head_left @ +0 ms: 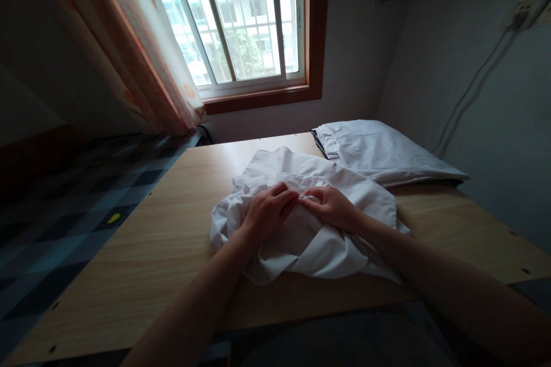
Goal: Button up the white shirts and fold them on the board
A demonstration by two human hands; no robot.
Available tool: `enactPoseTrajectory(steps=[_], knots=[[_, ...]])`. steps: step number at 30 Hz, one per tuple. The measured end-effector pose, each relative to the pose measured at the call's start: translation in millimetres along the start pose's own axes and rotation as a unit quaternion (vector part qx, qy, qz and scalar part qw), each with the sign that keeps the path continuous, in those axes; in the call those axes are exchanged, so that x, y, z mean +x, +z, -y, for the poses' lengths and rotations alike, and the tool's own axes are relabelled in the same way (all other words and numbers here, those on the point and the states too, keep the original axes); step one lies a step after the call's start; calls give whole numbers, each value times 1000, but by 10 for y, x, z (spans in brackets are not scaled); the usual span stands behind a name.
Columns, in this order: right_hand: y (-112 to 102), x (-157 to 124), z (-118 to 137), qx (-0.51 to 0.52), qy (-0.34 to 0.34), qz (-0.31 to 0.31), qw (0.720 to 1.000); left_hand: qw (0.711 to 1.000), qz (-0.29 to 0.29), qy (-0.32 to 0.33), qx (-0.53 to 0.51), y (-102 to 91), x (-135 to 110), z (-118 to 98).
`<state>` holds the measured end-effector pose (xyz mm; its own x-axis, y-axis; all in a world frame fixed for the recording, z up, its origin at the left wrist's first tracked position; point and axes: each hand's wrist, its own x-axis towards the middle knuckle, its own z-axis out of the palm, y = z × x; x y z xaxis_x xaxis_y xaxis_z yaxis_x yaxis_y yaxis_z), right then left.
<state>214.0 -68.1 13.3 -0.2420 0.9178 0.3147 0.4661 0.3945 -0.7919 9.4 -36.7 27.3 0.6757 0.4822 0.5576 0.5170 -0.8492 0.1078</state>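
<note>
A crumpled white shirt (327, 246) lies spread in loose folds on the wooden table (181, 229). My left hand (273, 209) rests on it from the left, fingers curled and pinching the fabric near the middle. From the right, my right hand (329, 205) pinches the same part of the cloth, thumb and forefinger together. The fingertips of both hands almost meet there. Whatever small detail of the shirt sits between them is too covered to make out.
Folded white clothing (379, 149) with a dark edge lies at the table's back right. Left of the table is a bed with a dark checked cover (64, 218). Ahead are a window (241, 23) and a curtain (142, 40). A cable (469, 86) hangs along the right wall.
</note>
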Motion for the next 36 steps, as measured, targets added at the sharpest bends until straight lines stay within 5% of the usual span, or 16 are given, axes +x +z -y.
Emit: enactPoseTrajectory(steps=[23,36], knots=[[14,27,-58,198,72,5,978,998,-55,-26,7,39,-1,-113],[-11,29,-79,280,98,33,954,991,-54,-57,-108,25,11,-71]])
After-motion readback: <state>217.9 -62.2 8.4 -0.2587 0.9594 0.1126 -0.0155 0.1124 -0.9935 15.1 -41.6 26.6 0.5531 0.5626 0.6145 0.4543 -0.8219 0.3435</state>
